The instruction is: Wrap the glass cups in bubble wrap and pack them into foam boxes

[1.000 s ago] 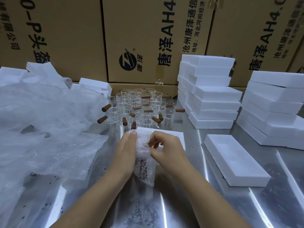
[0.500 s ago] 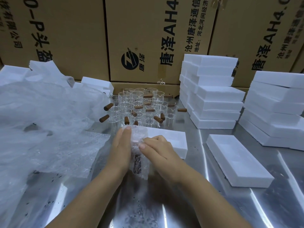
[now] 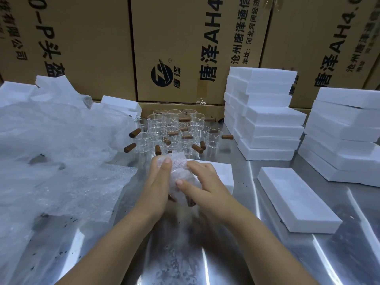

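Observation:
Between both hands sits a glass cup rolled in bubble wrap (image 3: 180,168), its brown wooden handle poking out below. My left hand (image 3: 158,182) grips the bundle from the left, thumb on its top. My right hand (image 3: 202,185) curls over it from the right, thumb pressing the wrap. Just behind the hands lies an open foam box (image 3: 223,173), partly hidden. Several bare glass cups (image 3: 174,132) with brown handles stand in a cluster further back. A second open foam box (image 3: 294,198) lies to the right.
Loose bubble wrap sheets (image 3: 57,153) pile over the left of the steel table (image 3: 205,254). Two stacks of foam boxes (image 3: 265,116) (image 3: 345,132) stand at the right. Large cardboard cartons (image 3: 181,48) wall off the back.
The bundle has been rolled tighter and lifted slightly toward the foam box. My right hand moved from pinching the wrap's top edge to lying over the bundle's side.

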